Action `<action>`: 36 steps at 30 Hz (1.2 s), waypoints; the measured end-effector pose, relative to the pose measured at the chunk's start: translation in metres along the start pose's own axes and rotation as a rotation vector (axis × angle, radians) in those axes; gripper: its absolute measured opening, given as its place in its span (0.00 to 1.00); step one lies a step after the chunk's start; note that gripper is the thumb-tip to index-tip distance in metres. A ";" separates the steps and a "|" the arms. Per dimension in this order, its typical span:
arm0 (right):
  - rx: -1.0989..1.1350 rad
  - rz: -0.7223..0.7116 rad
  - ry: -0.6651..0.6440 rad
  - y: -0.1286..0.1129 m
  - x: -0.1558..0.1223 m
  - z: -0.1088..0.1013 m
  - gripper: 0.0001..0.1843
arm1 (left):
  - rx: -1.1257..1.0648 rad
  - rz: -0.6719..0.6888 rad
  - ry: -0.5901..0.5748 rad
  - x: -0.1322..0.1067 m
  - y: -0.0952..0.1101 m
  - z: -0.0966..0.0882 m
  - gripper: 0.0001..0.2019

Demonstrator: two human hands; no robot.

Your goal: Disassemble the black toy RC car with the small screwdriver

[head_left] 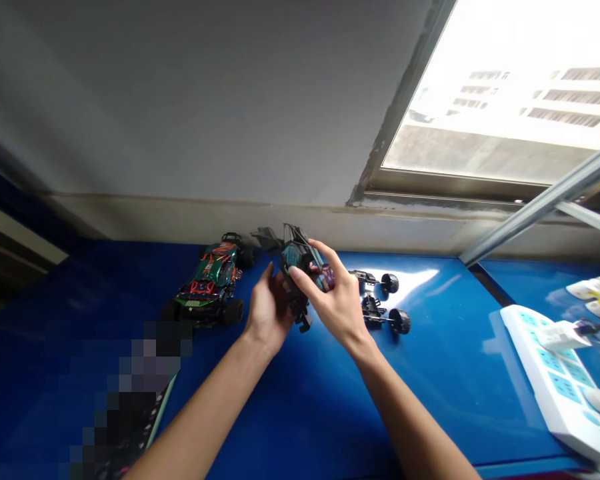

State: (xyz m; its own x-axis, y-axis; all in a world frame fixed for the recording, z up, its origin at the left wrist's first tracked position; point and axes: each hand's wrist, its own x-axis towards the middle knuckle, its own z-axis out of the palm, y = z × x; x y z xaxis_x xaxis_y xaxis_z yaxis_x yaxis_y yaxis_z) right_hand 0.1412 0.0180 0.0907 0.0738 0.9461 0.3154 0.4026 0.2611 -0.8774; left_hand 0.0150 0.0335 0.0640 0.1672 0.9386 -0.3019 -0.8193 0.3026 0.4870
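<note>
Both my hands hold a black and teal toy car chassis lifted above the blue table. My left hand cups it from below on the left, fingers curled round it. My right hand grips its right side, index finger laid across the top, and something small and purple shows between its fingers. A complete green and red toy car stands on the table just left of my left hand. Two loose axle parts with black wheels lie on the table right of my right hand.
A white power strip with plugs in it lies at the right edge of the table. A grey wall and a window rise behind. A metal bar slants down at the right. A blurred dark object sits at the lower left.
</note>
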 end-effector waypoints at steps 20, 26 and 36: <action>0.308 -0.058 0.252 0.019 0.001 -0.043 0.17 | 0.344 0.087 -0.087 -0.028 0.017 -0.008 0.47; 0.321 -0.393 0.444 0.009 -0.012 -0.052 0.14 | 0.445 0.216 -0.084 -0.030 0.019 -0.006 0.54; 0.059 -0.761 0.473 0.001 -0.031 -0.035 0.26 | 0.514 0.323 0.030 -0.024 0.010 -0.012 0.47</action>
State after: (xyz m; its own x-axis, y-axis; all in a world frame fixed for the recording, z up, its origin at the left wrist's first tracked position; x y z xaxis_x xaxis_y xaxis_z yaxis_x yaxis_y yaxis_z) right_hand 0.1709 -0.0172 0.0923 0.1795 0.3390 0.9235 0.4497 0.8067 -0.3835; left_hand -0.0044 0.0118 0.0663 -0.0669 0.9935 -0.0921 -0.4550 0.0518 0.8890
